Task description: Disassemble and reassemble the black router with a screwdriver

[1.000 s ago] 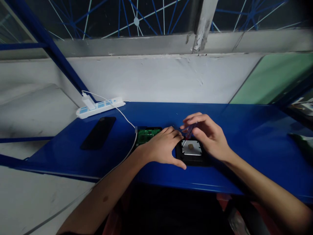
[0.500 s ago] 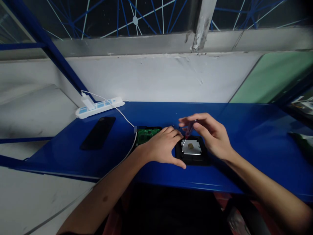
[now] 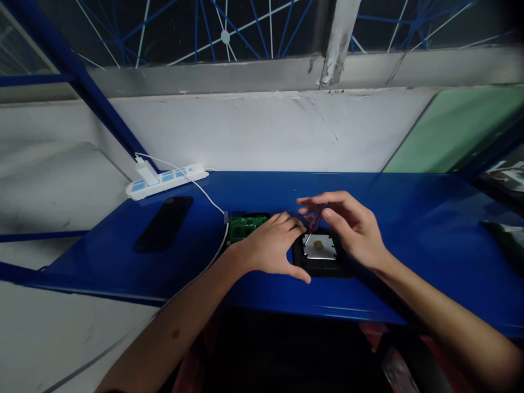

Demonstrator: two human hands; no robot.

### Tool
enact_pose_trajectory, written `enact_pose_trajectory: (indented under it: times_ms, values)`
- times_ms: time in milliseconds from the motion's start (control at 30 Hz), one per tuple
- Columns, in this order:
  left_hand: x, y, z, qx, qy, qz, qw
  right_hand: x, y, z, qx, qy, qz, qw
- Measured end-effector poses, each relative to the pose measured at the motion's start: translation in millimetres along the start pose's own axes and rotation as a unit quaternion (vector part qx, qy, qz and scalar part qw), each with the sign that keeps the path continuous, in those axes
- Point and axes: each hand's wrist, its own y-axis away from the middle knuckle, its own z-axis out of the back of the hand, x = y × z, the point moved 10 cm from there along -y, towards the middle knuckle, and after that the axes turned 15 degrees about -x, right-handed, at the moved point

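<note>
My right hand point(image 3: 357, 232) is closed around the purplish handle of a small screwdriver point(image 3: 315, 219). The screwdriver slants down to the left, its thin metal shaft meeting the upper-left part of a silver metal plate point(image 3: 327, 250). That plate, with a small tan square on it, lies in a black housing point(image 3: 323, 270) on the blue table. Fingers stretched and thumb spread, my left hand point(image 3: 272, 243) lies over the housing's left edge. Partly hidden behind that hand is a green circuit board point(image 3: 241, 226) in a dark casing.
A dark phone-like slab point(image 3: 164, 224) lies on the blue table point(image 3: 421, 245) at left. Behind it, a white power strip point(image 3: 170, 180) carries a plugged-in charger point(image 3: 146, 171). Its white cable point(image 3: 204, 194) runs past the circuit board and under my left forearm. A wall stands along the back.
Both hands and the screwdriver keep practically the same pose. Only a very slight shift of the whole view shows.
</note>
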Motion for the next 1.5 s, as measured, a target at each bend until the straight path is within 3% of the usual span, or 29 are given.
enact_pose_trajectory:
  times_ms: [167,400,667,900,1133,1367,1500]
  values:
    - [-2,0,0.9,0.0,0.001,-0.004,1.0,9,-3,4,-0.024,0.016,0.063,0.998]
    - [-1,0,1.2,0.006,-0.014,0.002,1.0,1,-1,6,-0.022,0.04,0.005,0.999]
    - [-2,0,2.0,-0.001,-0.004,-0.002,1.0,10,-4,8,-0.034,0.051,0.084,0.995]
    - [0,0,1.5,0.002,-0.012,0.004,1.0,2,-2,8,-0.03,0.072,0.025,0.997]
    - [-2,-1,1.6,0.012,-0.011,0.004,1.0,10,-3,12,-0.052,0.098,0.103,0.988]
    - [0,0,1.9,0.011,-0.005,0.01,1.0,7,-2,12,-0.058,0.122,0.057,0.989]
    - [0,0,1.7,0.009,0.002,0.012,1.0,12,-2,10,-0.049,0.124,0.101,0.986]
